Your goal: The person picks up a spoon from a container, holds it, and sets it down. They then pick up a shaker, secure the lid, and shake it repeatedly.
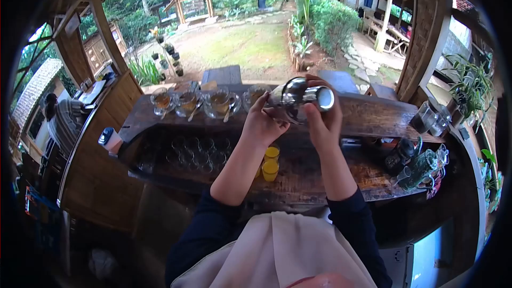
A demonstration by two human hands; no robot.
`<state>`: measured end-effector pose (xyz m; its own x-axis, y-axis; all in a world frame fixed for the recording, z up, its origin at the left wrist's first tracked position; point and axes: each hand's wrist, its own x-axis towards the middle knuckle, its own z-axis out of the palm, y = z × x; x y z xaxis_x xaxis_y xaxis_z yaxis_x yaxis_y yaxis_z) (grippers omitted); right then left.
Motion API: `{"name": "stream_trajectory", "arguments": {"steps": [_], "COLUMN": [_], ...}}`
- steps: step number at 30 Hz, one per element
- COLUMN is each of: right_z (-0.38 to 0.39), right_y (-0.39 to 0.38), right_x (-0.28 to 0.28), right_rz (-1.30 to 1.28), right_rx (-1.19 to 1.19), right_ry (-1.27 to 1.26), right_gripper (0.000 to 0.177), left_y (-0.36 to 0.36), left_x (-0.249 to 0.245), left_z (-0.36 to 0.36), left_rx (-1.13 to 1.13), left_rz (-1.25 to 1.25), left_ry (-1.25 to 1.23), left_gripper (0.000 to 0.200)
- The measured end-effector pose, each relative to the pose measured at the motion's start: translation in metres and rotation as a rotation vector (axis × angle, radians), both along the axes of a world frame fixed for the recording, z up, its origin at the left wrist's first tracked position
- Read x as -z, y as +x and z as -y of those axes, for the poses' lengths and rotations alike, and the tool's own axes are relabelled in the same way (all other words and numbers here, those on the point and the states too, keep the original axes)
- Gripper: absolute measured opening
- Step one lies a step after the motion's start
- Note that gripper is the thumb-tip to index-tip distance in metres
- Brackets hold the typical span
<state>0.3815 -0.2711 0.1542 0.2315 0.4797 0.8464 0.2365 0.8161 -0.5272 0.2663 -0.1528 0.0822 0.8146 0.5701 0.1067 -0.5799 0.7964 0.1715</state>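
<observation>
A shiny metal cocktail shaker (290, 98) is held tilted, almost on its side, above the wooden counter. My left hand (265, 124) is closed around its left part, and my right hand (324, 120) grips its capped end on the right. Beyond my left hand, several glass cups of amber drink (219, 101) stand on saucers with spoons on the raised ledge. Below the shaker, glasses of yellow drink (271, 168) rest on the lower counter, partly behind my left forearm.
Clear upturned glasses (197, 150) sit in rows on the lower left. Jars (428, 117) and a glass pitcher (418, 169) crowd the right end. A small tub (110, 140) stands at the left edge. A person (64, 120) is at the far left.
</observation>
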Motion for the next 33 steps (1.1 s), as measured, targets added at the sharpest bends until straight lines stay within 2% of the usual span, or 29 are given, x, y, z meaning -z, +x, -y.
{"name": "stream_trajectory", "arguments": {"steps": [1, 3, 4, 5, 6, 7, 8, 9, 10, 11, 12, 13, 14, 15, 16, 18, 19, 21, 22, 24, 25, 26, 27, 28, 29, 30, 31, 32, 33], "right_z": [0.009, 0.053, 0.077, 0.087, 0.093, 0.094, 0.092, 0.096, 0.107, 0.074, 0.056, 0.046, 0.04, 0.054, 0.07, 0.106, 0.127, 0.156, 0.159, 0.156, 0.152, 0.132, 0.119, 0.117, 0.123, 0.132, 0.136, 0.139, 0.142], "right_y": [0.004, -0.011, -0.017, -0.022, -0.026, -0.022, -0.014, -0.005, 0.004, 0.023, 0.027, 0.041, 0.054, 0.054, 0.051, 0.036, 0.024, 0.016, 0.023, 0.045, 0.054, 0.07, 0.088, 0.09, 0.092, 0.09, 0.09, 0.089, 0.086], "right_x": [-0.016, -0.049, -0.065, -0.063, -0.061, -0.057, -0.047, -0.043, -0.059, -0.054, -0.064, -0.056, -0.05, -0.051, -0.06, -0.081, -0.088, -0.085, -0.09, -0.101, -0.103, -0.111, -0.113, -0.115, -0.117, -0.12, -0.119, -0.111, -0.099], "right_rz": [0.003, 0.341, 0.677, 0.708, 0.738, 0.751, 0.734, 0.717, 0.803, 0.666, 0.511, 0.317, -0.058, -0.063, 0.092, 0.439, 0.624, 0.84, 0.863, 0.882, 0.877, 0.75, 0.541, 0.206, 0.217, 0.412, 0.605, 0.606, 0.615], "right_rx": [0.034, 0.146, 0.274, 0.243, 0.207, 0.221, 0.31, 0.4, 0.579, 0.557, 0.553, 0.527, 0.31, 0.347, 0.459, 0.598, 0.624, 0.621, 0.639, 0.738, 0.778, 0.767, 0.73, 0.61, 0.614, 0.733, 0.832, 0.82, 0.906], "right_ry": [0.059, 0.24, 0.362, 0.618, 0.874, 0.87, 0.867, 0.864, 0.522, 0.546, 0.537, 0.142, -0.189, -0.186, -0.031, 0.312, 0.494, 0.807, 0.82, 0.651, 0.554, 0.605, 0.308, 0.04, 0.041, 0.33, 0.622, 0.617, 0.603], "right_gripper": [0.047, 0.046, 0.04, 0.036, 0.032, 0.032, 0.031, 0.029, 0.029, 0.029, 0.035, 0.045, 0.051, 0.051, 0.049, 0.043, 0.038, 0.034, 0.034, 0.038, 0.04, 0.046, 0.052, 0.048, 0.048, 0.046, 0.044, 0.044, 0.045], "left_y": [0.0, -0.007, -0.014, -0.008, 0.0, 0.009, 0.02, 0.023, 0.04, 0.056, 0.061, 0.091, 0.101, 0.11, 0.111, 0.103, 0.1, 0.087, 0.095, 0.111, 0.122, 0.151, 0.174, 0.171, 0.167, 0.16, 0.145, 0.118, 0.099], "left_x": [-0.026, -0.072, -0.086, -0.096, -0.083, -0.07, -0.064, -0.087, -0.094, -0.097, -0.1, -0.09, -0.091, -0.093, -0.105, -0.12, -0.127, -0.152, -0.159, -0.17, -0.178, -0.165, -0.152, -0.153, -0.15, -0.154, -0.172, -0.194, -0.207], "left_z": [0.01, 0.044, 0.058, 0.063, 0.064, 0.065, 0.056, 0.065, 0.053, 0.048, 0.063, 0.037, 0.041, 0.046, 0.06, 0.081, 0.074, 0.118, 0.119, 0.12, 0.111, 0.089, 0.072, 0.078, 0.084, 0.089, 0.1, 0.12, 0.135], "left_rx": [0.01, 0.118, 0.017, 0.058, -0.013, -0.088, -0.057, -0.067, 0.031, 0.132, -0.241, 0.146, 0.078, 0.006, 0.031, 0.111, 0.551, 0.181, 0.194, 0.182, 0.33, 0.096, -0.16, -0.165, -0.174, -0.186, -0.198, -0.008, 0.174], "left_rz": [0.009, 0.292, 0.098, 0.179, 0.285, 0.395, 0.368, 0.142, 0.091, 0.037, -0.037, -0.042, -0.272, -0.499, -0.484, 0.013, 0.239, 0.113, 0.137, 0.206, 0.101, 0.138, 0.176, 0.191, 0.071, -0.05, -0.042, 0.118, 0.269], "left_ry": [0.028, 0.3, 0.378, 0.395, 0.604, 0.809, 0.882, 0.699, 0.634, 0.568, 0.962, 0.393, 0.282, 0.179, 0.202, 0.643, 0.542, 0.692, 0.708, 0.736, 0.61, 0.951, 1.278, 1.272, 1.218, 1.169, 1.17, 0.931, 0.682], "left_gripper": [0.041, 0.048, 0.051, 0.054, 0.056, 0.059, 0.064, 0.054, 0.056, 0.059, 0.044, 0.037, 0.037, 0.036, 0.036, 0.041, 0.038, 0.035, 0.035, 0.033, 0.033, 0.039, 0.045, 0.045, 0.047, 0.05, 0.05, 0.044, 0.041]}}
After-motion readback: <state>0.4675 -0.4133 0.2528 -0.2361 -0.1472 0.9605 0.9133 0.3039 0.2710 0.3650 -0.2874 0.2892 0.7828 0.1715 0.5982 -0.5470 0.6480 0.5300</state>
